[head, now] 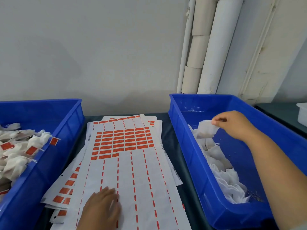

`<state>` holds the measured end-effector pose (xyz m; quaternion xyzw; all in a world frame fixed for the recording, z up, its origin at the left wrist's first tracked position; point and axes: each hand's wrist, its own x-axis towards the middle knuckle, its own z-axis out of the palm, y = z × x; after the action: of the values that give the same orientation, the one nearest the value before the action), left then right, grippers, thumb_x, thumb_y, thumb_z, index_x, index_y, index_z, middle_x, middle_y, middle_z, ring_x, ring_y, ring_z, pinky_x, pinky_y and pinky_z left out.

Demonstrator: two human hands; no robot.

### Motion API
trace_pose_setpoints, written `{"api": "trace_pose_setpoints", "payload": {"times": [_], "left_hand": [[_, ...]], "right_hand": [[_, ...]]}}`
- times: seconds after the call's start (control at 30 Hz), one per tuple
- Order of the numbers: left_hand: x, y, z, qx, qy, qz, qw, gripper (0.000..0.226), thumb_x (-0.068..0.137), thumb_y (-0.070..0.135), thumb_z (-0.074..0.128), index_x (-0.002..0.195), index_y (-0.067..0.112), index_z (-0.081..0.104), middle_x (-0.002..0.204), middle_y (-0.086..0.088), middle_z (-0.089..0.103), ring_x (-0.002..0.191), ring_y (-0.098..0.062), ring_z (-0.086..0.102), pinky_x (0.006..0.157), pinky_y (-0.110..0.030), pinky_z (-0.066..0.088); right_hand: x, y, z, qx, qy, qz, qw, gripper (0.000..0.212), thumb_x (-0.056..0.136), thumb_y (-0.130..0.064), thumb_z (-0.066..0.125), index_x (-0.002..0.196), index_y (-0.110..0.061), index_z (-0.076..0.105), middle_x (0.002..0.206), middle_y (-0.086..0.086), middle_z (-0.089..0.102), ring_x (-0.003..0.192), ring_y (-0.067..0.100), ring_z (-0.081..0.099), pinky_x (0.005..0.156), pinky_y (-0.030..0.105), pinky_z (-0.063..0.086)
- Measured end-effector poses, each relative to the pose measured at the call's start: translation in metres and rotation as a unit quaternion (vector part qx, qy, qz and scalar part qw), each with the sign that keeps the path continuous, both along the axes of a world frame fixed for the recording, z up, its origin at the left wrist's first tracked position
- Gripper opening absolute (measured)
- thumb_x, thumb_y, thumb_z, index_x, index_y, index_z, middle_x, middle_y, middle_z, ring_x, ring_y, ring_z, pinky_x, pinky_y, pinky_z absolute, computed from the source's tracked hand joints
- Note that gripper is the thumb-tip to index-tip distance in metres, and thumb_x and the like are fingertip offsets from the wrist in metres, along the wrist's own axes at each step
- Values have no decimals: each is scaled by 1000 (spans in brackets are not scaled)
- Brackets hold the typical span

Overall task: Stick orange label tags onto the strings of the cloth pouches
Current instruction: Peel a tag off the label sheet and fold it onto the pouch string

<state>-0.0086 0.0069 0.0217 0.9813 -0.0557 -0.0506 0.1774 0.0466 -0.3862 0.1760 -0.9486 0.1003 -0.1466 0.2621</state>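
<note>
- Right hand [232,125]: reaches into the blue plastic bin on the right [282,130]; fingers [217,121] pinched together on the top edge of one white cloth pouch [207,130], lifting it clear of the loose heap of untagged white pouches [222,176] along the bin's left wall.
- Left hand [101,208]: rests palm down, fingers straight and slightly spread, on the top white backing sheet with orange label tags [123,141], pressing it flat on the stack of sheets [66,186] on the dark counter [167,130].
- Orange label tags: a block remains unpeeled at the sheet's middle; rows nearer the person are stripped, only dashed orange lines left.
- Blue plastic bin on the left [73,123]: holds finished white pouches bearing orange tags on their strings [31,150].
- Step in hand, by judgement: fetching the next untagged pouch.
- Next move calls for: bringing the pouch over the sheet, finding its string (not discernible here), peeling one tag, and folding it round the string.
</note>
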Motion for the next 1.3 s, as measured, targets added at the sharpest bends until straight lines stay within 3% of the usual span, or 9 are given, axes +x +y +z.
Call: {"api": "trace_pose_setpoints", "payload": {"times": [0.07,0.27,0.37,0.53,0.63,0.83,0.97,1.17,1.3], "left_hand": [[-4,5,9,-93,-25,72,993,28,90,37,55,117,32,57,135,10,50,117,-7,47,107,-29,31],[-1,-16,62,-233,-167,81,954,27,81,20,68,83,44,56,101,16,65,79,-1,55,76,-16,49],[3,-37,105,-281,-197,-3,939,31,79,26,69,73,51,51,74,35,58,79,10,56,51,-2,41],[19,-58,140,-362,-191,-36,912,18,68,61,60,76,49,48,72,33,59,78,19,53,52,2,39],[35,-56,132,-340,-196,-27,919,33,60,70,57,81,45,53,67,29,56,71,16,56,50,0,41],[71,-49,102,-229,-200,15,952,16,85,39,61,95,33,71,64,29,49,56,6,51,50,-1,28],[88,-48,82,-197,-193,-1,961,11,91,31,54,86,40,57,76,24,49,63,3,49,53,-1,28],[103,-45,60,-193,-187,-8,963,17,91,27,54,90,40,42,88,23,45,70,1,47,59,2,28],[106,-39,50,-191,-205,4,960,18,88,25,57,100,35,50,98,22,46,83,-1,44,67,3,27]], "right_hand": [[-3,19,18,-2,-46,13,999,14,91,-21,61,100,-17,72,81,-17,59,75,-5,50,64,15,35],[-7,97,59,142,-78,31,986,15,83,-19,68,69,-23,71,57,-15,63,56,2,57,51,17,47],[-7,142,61,270,-14,55,961,17,83,-15,66,70,-4,68,44,-4,59,36,4,51,41,16,44],[-6,200,33,390,19,67,918,14,83,-9,63,72,-3,70,58,7,69,52,16,65,57,28,55],[2,218,12,371,20,43,927,18,80,-10,64,63,-11,68,60,6,69,66,23,70,70,35,59],[21,228,-29,433,-12,27,901,18,84,-14,69,75,-27,63,79,-1,71,61,11,71,54,20,56],[32,229,-57,405,-46,62,911,26,92,-12,58,88,-37,52,88,-14,64,65,2,68,52,11,50],[41,226,-90,269,36,174,947,17,91,-31,59,82,-44,60,89,-33,59,84,-3,61,77,7,45],[51,222,-108,149,-2,157,976,13,86,-40,63,98,-33,62,115,-22,45,112,0,46,95,13,38]]}}
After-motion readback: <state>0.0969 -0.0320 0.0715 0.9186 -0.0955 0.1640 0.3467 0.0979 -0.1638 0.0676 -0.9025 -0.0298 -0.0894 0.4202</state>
